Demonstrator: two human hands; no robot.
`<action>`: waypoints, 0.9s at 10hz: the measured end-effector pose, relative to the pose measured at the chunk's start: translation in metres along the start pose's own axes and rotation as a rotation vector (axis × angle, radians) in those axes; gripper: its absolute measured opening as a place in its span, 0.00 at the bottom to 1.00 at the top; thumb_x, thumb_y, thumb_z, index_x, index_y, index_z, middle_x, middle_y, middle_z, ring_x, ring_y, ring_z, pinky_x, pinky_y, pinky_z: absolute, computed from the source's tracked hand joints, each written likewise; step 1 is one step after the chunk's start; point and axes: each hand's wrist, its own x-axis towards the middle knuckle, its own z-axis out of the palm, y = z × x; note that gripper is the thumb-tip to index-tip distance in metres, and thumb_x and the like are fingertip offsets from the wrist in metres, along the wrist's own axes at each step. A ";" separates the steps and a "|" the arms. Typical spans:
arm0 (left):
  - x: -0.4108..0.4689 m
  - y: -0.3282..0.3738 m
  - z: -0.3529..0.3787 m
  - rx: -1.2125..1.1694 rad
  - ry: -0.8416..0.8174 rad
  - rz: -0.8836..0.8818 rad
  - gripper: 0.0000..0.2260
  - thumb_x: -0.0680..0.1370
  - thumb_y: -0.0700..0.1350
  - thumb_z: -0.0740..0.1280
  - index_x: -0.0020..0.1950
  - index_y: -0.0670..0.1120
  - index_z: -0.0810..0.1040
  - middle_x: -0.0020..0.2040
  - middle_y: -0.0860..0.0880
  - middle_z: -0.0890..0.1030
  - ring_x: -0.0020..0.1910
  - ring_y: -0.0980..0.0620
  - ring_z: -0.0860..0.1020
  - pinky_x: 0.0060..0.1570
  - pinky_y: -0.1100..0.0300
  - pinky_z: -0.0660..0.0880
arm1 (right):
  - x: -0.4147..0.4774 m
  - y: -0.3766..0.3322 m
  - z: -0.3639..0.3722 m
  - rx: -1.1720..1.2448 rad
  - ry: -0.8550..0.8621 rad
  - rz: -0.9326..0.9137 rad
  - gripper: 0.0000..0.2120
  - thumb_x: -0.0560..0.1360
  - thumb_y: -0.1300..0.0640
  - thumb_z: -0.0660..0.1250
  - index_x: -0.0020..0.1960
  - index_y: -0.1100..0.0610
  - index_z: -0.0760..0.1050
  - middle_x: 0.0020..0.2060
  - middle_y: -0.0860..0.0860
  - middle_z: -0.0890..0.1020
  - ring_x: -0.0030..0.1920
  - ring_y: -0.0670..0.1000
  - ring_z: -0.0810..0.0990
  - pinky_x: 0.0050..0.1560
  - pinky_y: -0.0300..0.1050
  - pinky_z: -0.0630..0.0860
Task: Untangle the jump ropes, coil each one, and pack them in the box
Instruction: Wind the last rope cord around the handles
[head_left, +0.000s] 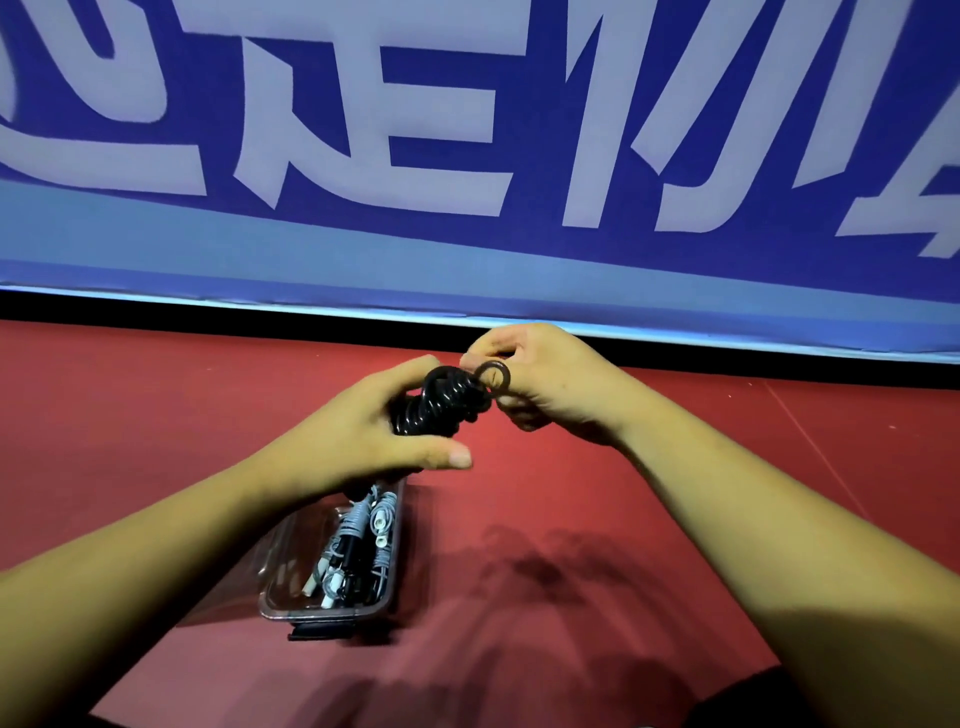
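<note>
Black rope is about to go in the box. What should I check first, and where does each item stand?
1. black rope wound into a compact coil: ok.
2. left hand grips the coil: ok.
3. end loop tucked in: not ok; the right hand pinches it, sticking out of the coil.
4. box open on top: ok.
5. Room beside the white ropes: cannot tell; the left arm hides part of the box.

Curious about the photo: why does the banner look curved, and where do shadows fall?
Head view: the wide-angle lens bows the blue banner; arm shadows fall on the red floor beside the clear box; the left hand holding the black rope looks slightly blurred.
</note>
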 end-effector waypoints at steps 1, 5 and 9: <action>0.003 -0.001 0.014 -0.267 0.106 -0.032 0.13 0.70 0.54 0.73 0.51 0.53 0.77 0.31 0.47 0.70 0.26 0.50 0.67 0.26 0.61 0.64 | 0.000 0.002 0.000 0.147 0.072 0.004 0.07 0.78 0.60 0.68 0.47 0.61 0.70 0.22 0.50 0.64 0.23 0.48 0.57 0.27 0.38 0.57; 0.013 0.006 0.022 -0.470 0.300 -0.083 0.16 0.77 0.53 0.66 0.56 0.43 0.73 0.30 0.42 0.68 0.24 0.49 0.66 0.26 0.61 0.62 | -0.008 -0.007 -0.001 0.411 0.096 -0.042 0.12 0.74 0.49 0.68 0.45 0.59 0.78 0.31 0.55 0.76 0.27 0.50 0.67 0.30 0.40 0.67; 0.013 -0.010 0.009 -0.480 0.288 -0.194 0.46 0.60 0.75 0.71 0.70 0.49 0.74 0.36 0.60 0.79 0.31 0.64 0.77 0.31 0.72 0.71 | -0.001 -0.004 0.011 0.554 0.104 -0.176 0.13 0.73 0.54 0.66 0.53 0.61 0.79 0.34 0.54 0.76 0.28 0.48 0.68 0.32 0.41 0.65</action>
